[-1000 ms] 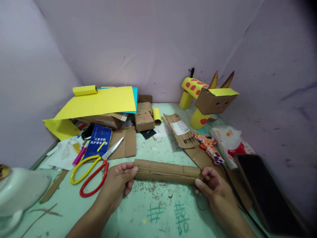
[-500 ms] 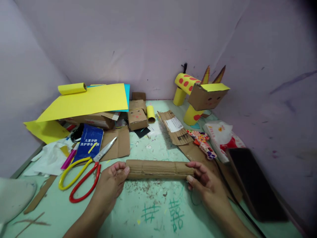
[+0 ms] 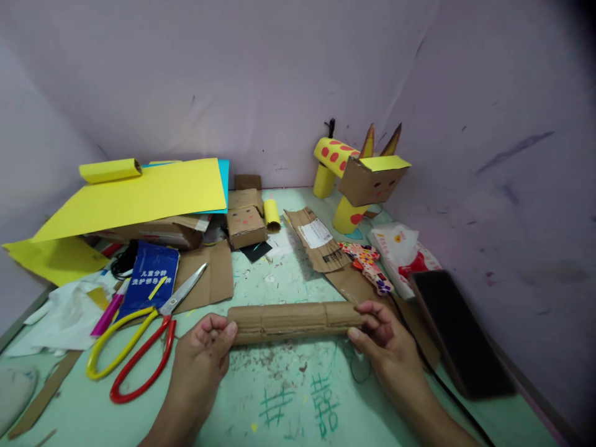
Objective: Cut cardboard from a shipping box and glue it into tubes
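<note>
A rolled cardboard tube (image 3: 293,322) lies crosswise between my two hands, low over the pale green tabletop. My left hand (image 3: 205,344) pinches its left end between thumb and curled fingers. At the other end, my right hand (image 3: 384,338) grips the tube the same way, with the thumb along the front. Creases and a lengthwise seam show on the cardboard. Scissors (image 3: 179,295) with one yellow and one red handle rest just left of my left hand, blades parted. Beyond my right hand lies a dark phone (image 3: 460,332).
A cardboard and yellow-paper giraffe (image 3: 372,180) stands at the back right. Yellow sheets (image 3: 153,195) are piled at the back left. A blue packet (image 3: 151,276), a small cardboard box (image 3: 246,226), a labelled cardboard strip (image 3: 316,239) and a tissue pack (image 3: 405,251) lie around.
The whole view has shifted, so most things sit further left in the picture. Both hands keep their hold on the tube, which appears slightly lower and tilted a little.
</note>
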`<state>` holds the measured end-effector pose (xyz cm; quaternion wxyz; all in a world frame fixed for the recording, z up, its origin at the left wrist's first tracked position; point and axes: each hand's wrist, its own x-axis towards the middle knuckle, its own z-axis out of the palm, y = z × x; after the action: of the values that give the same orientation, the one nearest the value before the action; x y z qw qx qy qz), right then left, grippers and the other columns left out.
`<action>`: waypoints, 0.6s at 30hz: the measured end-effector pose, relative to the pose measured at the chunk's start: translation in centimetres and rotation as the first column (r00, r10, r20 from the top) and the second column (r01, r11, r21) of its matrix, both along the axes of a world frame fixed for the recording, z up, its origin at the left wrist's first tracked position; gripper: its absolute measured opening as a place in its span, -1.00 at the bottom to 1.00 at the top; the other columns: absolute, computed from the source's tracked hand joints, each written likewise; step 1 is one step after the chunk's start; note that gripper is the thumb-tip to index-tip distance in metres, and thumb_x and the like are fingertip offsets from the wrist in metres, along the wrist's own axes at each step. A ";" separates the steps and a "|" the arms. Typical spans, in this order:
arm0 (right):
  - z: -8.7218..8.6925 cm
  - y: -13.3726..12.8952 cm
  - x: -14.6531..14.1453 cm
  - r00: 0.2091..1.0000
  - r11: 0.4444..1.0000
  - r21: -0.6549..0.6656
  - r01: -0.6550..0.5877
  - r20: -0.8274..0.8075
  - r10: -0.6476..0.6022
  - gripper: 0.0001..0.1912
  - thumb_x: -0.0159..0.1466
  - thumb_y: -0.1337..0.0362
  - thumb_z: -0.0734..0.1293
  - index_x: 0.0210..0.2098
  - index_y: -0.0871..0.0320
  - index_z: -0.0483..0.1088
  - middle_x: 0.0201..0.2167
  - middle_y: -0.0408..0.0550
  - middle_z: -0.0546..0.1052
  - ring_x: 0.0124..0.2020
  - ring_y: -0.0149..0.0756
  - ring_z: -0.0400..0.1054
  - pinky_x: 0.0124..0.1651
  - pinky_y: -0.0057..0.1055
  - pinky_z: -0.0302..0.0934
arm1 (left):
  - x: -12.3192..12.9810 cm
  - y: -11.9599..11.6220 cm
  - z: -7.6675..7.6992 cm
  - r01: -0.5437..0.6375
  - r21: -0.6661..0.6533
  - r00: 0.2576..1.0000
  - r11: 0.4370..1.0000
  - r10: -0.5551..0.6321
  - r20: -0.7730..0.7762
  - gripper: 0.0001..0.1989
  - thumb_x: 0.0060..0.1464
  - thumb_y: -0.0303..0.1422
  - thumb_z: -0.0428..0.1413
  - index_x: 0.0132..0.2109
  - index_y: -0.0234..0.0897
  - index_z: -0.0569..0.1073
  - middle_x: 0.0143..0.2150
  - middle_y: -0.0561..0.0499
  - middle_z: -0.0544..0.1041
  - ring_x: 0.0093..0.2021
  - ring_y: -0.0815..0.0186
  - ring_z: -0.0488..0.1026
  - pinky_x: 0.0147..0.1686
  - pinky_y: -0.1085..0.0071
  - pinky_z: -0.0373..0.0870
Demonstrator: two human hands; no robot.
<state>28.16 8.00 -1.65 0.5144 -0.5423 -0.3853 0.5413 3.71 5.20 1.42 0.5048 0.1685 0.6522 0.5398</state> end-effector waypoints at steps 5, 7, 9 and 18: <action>-0.5 -0.1 0.4 0.999 0.998 0.045 0.035 0.022 -0.036 -0.70 -0.09 0.39 0.49 -0.47 0.10 0.29 -0.61 -0.30 0.31 -0.61 -0.48 0.16 -0.57 -0.55 0.10 | 0.0 0.0 -0.6 0.041 0.003 0.999 0.999 -0.041 -0.028 -0.57 -0.38 -0.15 0.35 -0.42 -0.30 0.36 -0.75 0.30 0.17 -0.80 0.63 0.01 -0.80 0.69 -0.11; -0.3 0.1 0.2 1.000 0.999 0.044 0.025 0.008 -0.025 -0.69 -0.11 0.38 0.49 -0.50 0.10 0.27 -0.63 -0.31 0.28 -0.63 -0.49 0.15 -0.60 -0.55 0.08 | -0.2 0.1 -0.7 0.065 0.010 0.998 0.998 -0.065 -0.026 -0.54 -0.37 -0.14 0.35 -0.37 -0.31 0.37 -0.74 0.30 0.19 -0.79 0.63 0.03 -0.81 0.69 -0.11; -0.1 0.3 0.0 1.000 0.999 0.035 0.006 -0.006 -0.005 -0.69 -0.11 0.36 0.50 -0.52 0.11 0.26 -0.65 -0.31 0.28 -0.66 -0.49 0.15 -0.63 -0.54 0.08 | -0.5 0.1 -0.6 0.086 0.011 0.996 0.996 -0.086 -0.013 -0.51 -0.39 -0.14 0.36 -0.35 -0.31 0.37 -0.73 0.31 0.19 -0.80 0.64 0.01 -0.81 0.69 -0.11; 0.1 0.7 -0.8 0.998 0.997 0.065 -0.031 -0.050 0.034 -0.78 -0.07 0.34 0.46 -0.48 0.13 0.34 -0.60 -0.27 0.37 -0.63 -0.48 0.20 -0.56 -0.52 0.13 | -0.5 0.3 0.0 0.092 -0.009 0.995 0.996 -0.092 -0.024 -0.48 -0.48 -0.16 0.37 -0.39 -0.26 0.29 -0.73 0.33 0.20 -0.80 0.63 0.01 -0.84 0.72 -0.08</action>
<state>27.34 8.67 -1.50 0.5322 -0.5051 -0.3979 0.5507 3.19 5.45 1.41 0.5219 0.2027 0.6519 0.5114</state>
